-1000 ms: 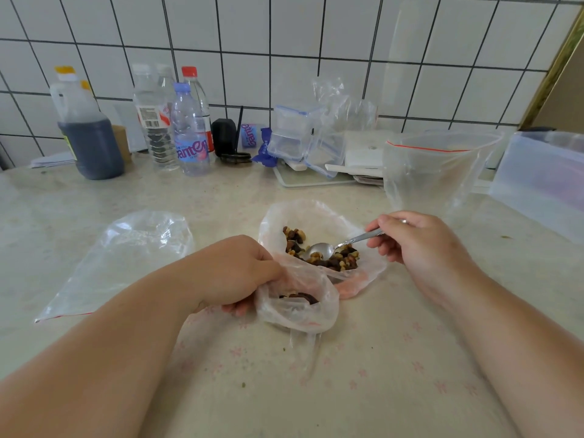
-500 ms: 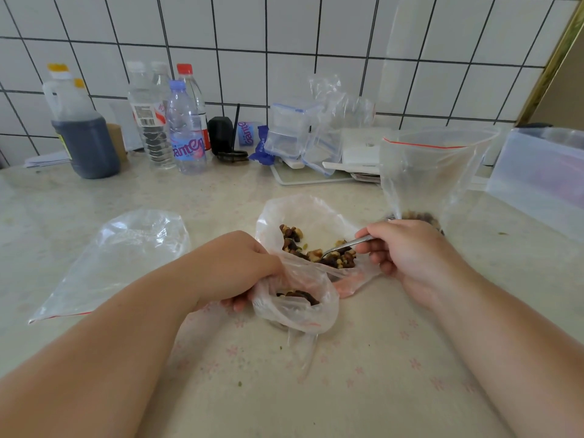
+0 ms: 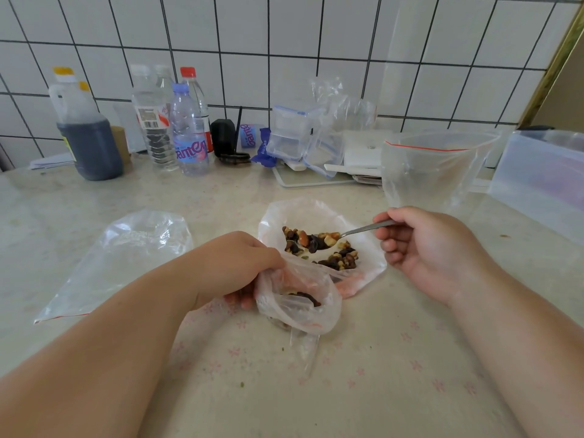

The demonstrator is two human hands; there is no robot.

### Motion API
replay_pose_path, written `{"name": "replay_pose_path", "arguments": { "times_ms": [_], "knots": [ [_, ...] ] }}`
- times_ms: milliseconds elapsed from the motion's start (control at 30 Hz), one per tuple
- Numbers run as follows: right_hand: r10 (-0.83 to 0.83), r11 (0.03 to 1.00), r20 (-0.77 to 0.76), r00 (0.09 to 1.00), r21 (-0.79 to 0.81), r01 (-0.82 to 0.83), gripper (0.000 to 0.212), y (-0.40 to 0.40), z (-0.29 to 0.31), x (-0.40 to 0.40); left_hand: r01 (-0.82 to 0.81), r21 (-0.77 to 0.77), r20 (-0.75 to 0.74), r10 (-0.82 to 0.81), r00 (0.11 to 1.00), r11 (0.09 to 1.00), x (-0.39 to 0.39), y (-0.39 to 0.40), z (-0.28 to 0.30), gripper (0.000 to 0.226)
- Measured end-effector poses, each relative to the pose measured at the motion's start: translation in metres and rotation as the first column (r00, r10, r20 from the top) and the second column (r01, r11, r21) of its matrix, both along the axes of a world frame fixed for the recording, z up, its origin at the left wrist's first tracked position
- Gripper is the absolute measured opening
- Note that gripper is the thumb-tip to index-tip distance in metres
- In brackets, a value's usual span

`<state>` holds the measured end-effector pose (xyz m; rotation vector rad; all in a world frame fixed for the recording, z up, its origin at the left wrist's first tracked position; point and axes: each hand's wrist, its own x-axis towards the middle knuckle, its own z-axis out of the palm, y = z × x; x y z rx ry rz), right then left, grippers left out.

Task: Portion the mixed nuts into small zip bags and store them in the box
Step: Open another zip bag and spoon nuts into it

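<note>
Your left hand [image 3: 240, 267] is knuckles-up, fingers curled, gripping a bag [image 3: 297, 301]. Your right hand [image 3: 426, 251] is palm-inward, fingers curled, pinching a spoon [image 3: 363, 229]. Both forearms extend forward.

white wall tiles [image 3: 294, 23] with dark grout; cream countertop [image 3: 363, 358] dotted with pink flowers; brown, tan and black nuts [image 3: 319, 245]; red-striped clear zip bag [image 3: 433, 172].

White tiled wall [image 3: 284, 33] behind a pale, perhaps marble-patterned counter [image 3: 363, 390], evenly lit.
</note>
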<state>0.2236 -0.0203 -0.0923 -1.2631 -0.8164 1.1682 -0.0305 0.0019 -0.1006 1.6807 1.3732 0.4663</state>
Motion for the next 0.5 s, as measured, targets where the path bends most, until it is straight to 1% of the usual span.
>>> {"name": "replay_pose_path", "arguments": {
  "times_ms": [100,200,233,300,367,433,500],
  "knots": [
    [0.070,0.997,0.055,0.996,0.026,-0.071,0.030,-0.007,0.005,-0.005,-0.005,-0.015,0.001,0.005,1.000,1.000,-0.001,0.000,0.001,0.033],
    [0.122,0.984,0.228,0.966,0.103,-0.149,0.036,-0.013,0.004,-0.010,-0.028,-0.024,-0.004,0.027,1.000,0.999,0.000,0.000,0.001,0.031],
    [0.131,0.973,0.307,0.943,0.141,-0.182,0.035,-0.015,0.003,-0.012,-0.031,-0.021,-0.008,0.030,1.000,0.999,0.000,0.000,0.001,0.032],
    [0.147,0.932,0.481,0.864,0.225,-0.283,0.028,-0.018,0.000,-0.015,-0.030,-0.017,-0.022,0.030,0.999,0.999,0.001,-0.001,0.002,0.036],
    [0.187,0.868,0.596,0.781,0.271,-0.415,0.023,-0.022,-0.001,-0.018,-0.028,-0.015,-0.045,0.027,0.999,1.000,0.001,0.000,0.001,0.037],
    [0.279,0.803,0.620,0.733,0.268,-0.532,0.023,-0.026,-0.001,-0.021,-0.024,-0.011,-0.064,0.023,0.998,1.000,0.001,0.000,0.001,0.035],
    [0.373,0.750,0.590,0.716,0.262,-0.607,0.024,-0.030,-0.001,-0.022,-0.015,-0.010,-0.074,0.015,0.997,1.000,0.000,0.001,0.000,0.031]
  ]
}}
